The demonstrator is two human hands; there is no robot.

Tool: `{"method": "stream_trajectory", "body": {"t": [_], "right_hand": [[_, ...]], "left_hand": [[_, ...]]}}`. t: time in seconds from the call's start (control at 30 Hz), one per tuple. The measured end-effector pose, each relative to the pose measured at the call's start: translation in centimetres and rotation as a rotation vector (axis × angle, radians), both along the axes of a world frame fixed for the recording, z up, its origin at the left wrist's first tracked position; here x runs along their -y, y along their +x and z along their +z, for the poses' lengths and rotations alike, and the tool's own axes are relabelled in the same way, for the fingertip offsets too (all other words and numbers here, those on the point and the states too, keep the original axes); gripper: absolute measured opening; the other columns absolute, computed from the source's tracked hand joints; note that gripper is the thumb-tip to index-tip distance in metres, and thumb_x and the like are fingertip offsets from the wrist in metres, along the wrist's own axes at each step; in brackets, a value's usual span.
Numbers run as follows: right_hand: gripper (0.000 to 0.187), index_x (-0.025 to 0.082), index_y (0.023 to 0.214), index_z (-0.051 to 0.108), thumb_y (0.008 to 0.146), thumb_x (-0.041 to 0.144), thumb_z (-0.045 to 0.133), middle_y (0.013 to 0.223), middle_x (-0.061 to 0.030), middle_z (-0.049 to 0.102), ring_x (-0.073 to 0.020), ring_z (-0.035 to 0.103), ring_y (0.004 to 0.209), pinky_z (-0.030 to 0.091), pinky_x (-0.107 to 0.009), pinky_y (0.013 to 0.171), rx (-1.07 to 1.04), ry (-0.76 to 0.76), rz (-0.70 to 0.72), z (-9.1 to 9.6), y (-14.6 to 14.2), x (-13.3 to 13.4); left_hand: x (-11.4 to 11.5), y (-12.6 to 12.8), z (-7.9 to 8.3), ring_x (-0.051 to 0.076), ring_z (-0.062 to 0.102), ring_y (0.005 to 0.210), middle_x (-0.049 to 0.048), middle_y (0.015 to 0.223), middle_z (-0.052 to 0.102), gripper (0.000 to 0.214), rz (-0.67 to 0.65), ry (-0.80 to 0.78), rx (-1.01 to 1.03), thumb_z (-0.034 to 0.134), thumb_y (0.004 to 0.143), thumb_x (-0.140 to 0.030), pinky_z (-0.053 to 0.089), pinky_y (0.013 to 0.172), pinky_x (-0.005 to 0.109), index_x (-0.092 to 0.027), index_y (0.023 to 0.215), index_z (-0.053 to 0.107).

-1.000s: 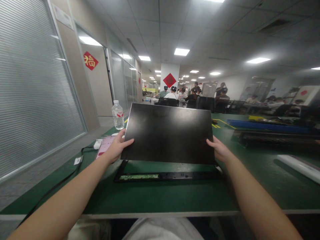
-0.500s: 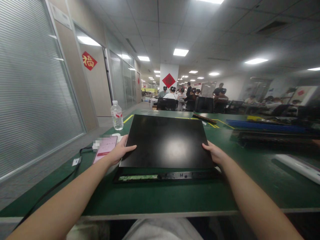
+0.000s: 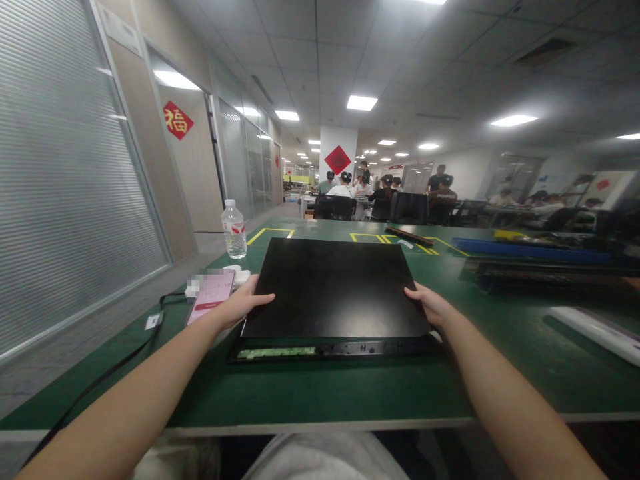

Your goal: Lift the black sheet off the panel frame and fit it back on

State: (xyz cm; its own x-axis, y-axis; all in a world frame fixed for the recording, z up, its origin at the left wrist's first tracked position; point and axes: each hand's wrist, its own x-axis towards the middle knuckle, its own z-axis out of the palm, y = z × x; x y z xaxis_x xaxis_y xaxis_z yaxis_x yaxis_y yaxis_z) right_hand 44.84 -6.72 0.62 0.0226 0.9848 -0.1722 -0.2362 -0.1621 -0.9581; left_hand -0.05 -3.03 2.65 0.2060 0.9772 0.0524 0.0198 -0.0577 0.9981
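A flat black display panel [image 3: 335, 287] spans the space between my hands. My left hand [image 3: 249, 300] grips its left edge, thumb on top and fingers hidden beneath. At the right edge, my right hand [image 3: 429, 303] holds it the same way. Under the panel lies a black frame [image 3: 380, 349], whose near strip sticks out toward me. A green circuit board [image 3: 277, 353] shows in the left half of that strip. Whether the panel touches the frame is hidden.
On the green table [image 3: 320, 397], left, are a phone [image 3: 213, 298], a black cable [image 3: 120, 360] and a water bottle [image 3: 235, 230]. Right lie a white bar [image 3: 595, 333], dark strips [image 3: 530, 275] and a blue strip [image 3: 530, 251]. Several people sit farther back.
The panel's far edge has tilted down and come slightly nearer, uncovering more yellow tape behind it. The bright reflection on it has dimmed. Both hands keep their grip.
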Motion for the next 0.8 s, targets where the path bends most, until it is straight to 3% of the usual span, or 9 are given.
{"method": "stream_trajectory", "body": {"t": [0.27, 0.53, 0.8], "right_hand": [[0.046, 0.027, 0.116, 0.052, 0.073, 0.016, 0.064, 0.084, -0.0031, 0.072, -0.0215, 0.068, 0.067, 0.055, -0.038, 0.067, 0.012, -0.023, -0.013, -0.19, 0.08, -0.18], [0.047, 0.026, 0.118, 0.054, 0.073, 0.015, 0.062, 0.079, -0.0023, 0.072, -0.0212, 0.067, 0.062, 0.056, -0.039, 0.064, 0.034, -0.07, -0.076, -0.31, -0.27, -0.54], [0.029, 0.024, 0.112, 0.058, 0.084, 0.026, 0.059, 0.085, -0.0058, 0.074, -0.0237, 0.07, 0.07, 0.057, -0.042, 0.069, 0.012, -0.093, -0.103, 0.16, -0.82, -0.26]], "left_hand": [[-0.19, -0.06, -0.25, 0.032, 0.064, 0.115, 0.0102, 0.121, 0.069, 0.061, -0.017, -0.043, 0.003, 0.09, 0.055, -0.024, 0.054, 0.095, 0.042, -0.021, 0.107, 0.058], [-0.27, -0.11, -0.39, 0.032, 0.069, 0.106, 0.0081, 0.108, 0.073, 0.063, -0.038, -0.065, 0.026, 0.091, 0.053, -0.025, 0.055, 0.094, 0.045, -0.019, 0.105, 0.057], [-0.14, 0.03, -0.19, 0.033, 0.068, 0.108, 0.0076, 0.104, 0.074, 0.061, -0.019, -0.057, 0.025, 0.091, 0.05, -0.024, 0.053, 0.096, 0.047, -0.019, 0.101, 0.058]]}}
